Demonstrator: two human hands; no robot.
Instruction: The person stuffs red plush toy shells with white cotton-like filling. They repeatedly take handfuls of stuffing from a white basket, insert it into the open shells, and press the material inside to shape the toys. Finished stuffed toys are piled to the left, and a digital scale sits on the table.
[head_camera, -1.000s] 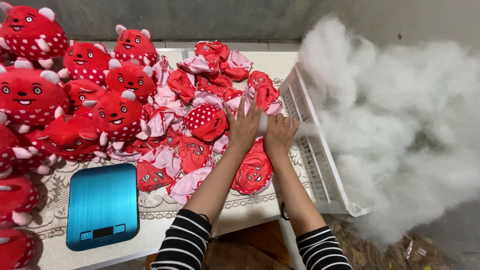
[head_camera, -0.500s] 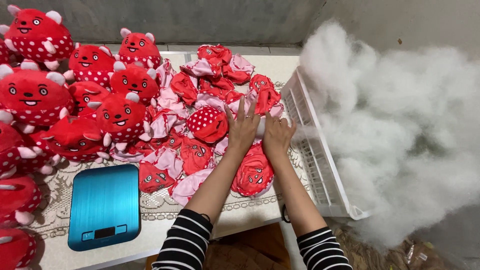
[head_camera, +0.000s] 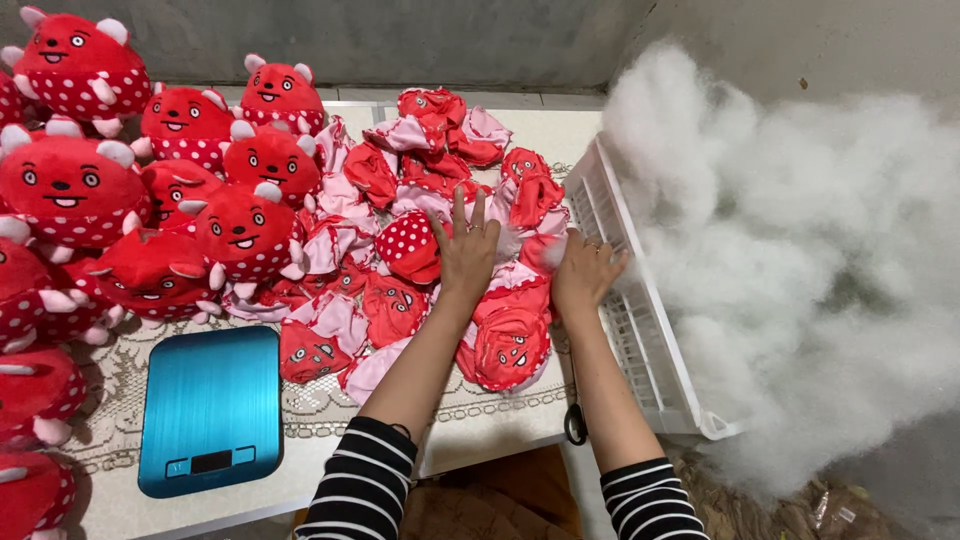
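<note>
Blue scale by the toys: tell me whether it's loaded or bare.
Bare. The blue scale lies flat on the lace cloth with nothing on its platform.

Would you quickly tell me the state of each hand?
Left hand: open, flat on unstuffed toy skins.
Right hand: open, beside white crate.

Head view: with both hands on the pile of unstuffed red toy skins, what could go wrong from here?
1. The white crate overhangs the table edge; a nudge from the right hand might tip it.
2. Loose stuffing could spill down.
3. The left hand could push empty skins off the front edge.
</note>
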